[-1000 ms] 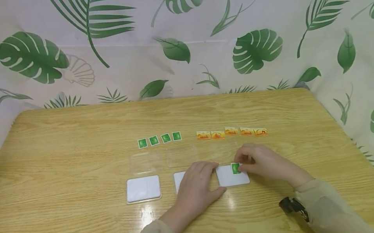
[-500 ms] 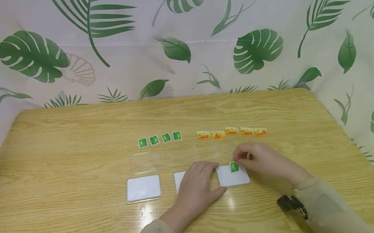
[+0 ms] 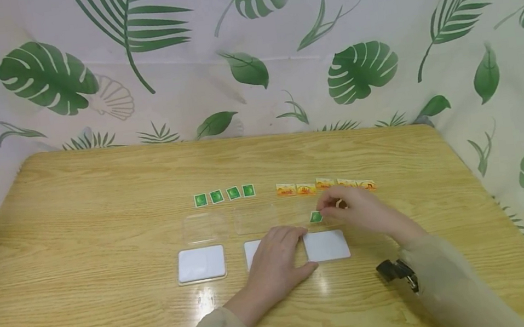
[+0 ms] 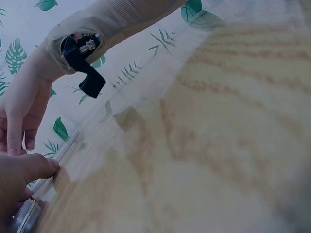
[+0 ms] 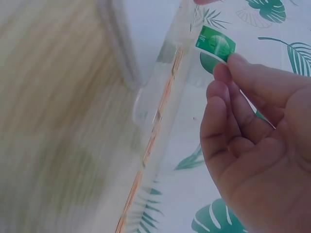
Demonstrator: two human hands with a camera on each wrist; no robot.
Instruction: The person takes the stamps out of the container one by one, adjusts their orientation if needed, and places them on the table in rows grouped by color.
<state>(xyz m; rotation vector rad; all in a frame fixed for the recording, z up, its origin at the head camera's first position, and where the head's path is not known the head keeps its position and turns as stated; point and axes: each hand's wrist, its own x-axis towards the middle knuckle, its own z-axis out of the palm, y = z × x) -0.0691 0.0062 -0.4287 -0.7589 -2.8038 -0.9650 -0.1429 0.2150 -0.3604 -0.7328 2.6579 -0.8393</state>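
Note:
In the head view my right hand [image 3: 360, 211] pinches a small green square sticker [image 3: 316, 216] between thumb and index finger. It hangs above the table, just behind the right white flat box [image 3: 327, 246]. The right wrist view shows the sticker [image 5: 215, 42] slightly bent, with a pale edge. My left hand [image 3: 275, 266] holds the left end of that box, index finger at the back corner and thumb at the front one. Under the same hand lies the middle white box [image 3: 251, 253], mostly hidden. To the left stands another white box [image 3: 201, 264].
Behind the boxes lie clear plastic covers [image 3: 255, 219]. Farther back is a row of several green stickers [image 3: 216, 196], with several orange-yellow stickers [image 3: 306, 189] to its right, partly covered by my right hand. A leaf-patterned cloth [image 3: 182, 85] hangs behind the wooden table [image 3: 100, 218].
My right hand has moved back and slightly left with the green sticker, from over the right white box to behind it. My left hand has stayed in place.

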